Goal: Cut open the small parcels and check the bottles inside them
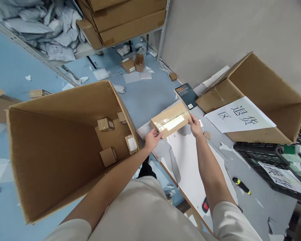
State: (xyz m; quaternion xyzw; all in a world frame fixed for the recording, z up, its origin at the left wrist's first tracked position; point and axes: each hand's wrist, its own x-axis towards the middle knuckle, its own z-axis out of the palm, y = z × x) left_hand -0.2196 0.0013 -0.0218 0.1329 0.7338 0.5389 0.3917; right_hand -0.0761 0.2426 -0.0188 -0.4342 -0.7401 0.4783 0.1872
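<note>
1. Seen from the wearer's head, two bare hands hold a flat cardboard carton (pixel 167 113) at the near left end of a grey worktable (pixel 263 201). Whether it rests on the surface or is raised slightly cannot be told.
2. The left hand (pixel 152 138) grips the carton's near left corner, thumb and fingers closed on its edge.
3. The right hand (pixel 195 126) grips the right end, fingers likewise closed on the cardboard.
4. Shiny tape and a long white label (pixel 175 122) run along the carton's top.
5. Just beyond the carton lies a dark book (pixel 187 95); a white sheet (pixel 184 154) spreads on the table nearer the body.
6. To the left stands a large open cardboard box (pixel 50 160) with four small boxes (pixel 107 157) inside.
7. On the right, an open box (pixel 263 83) lies tilted, bearing a paper sign (pixel 240 115) handwritten in Chinese, beside a black plastic crate (pixel 256 149).
8. A black-and-yellow tool (pixel 241 185) lies on the table.
9. Behind, a metal shelf (pixel 85 50) carries grey bags (pixel 45 30) and brown cartons (pixel 132 20), above a littered blue floor (pixel 140 92).
</note>
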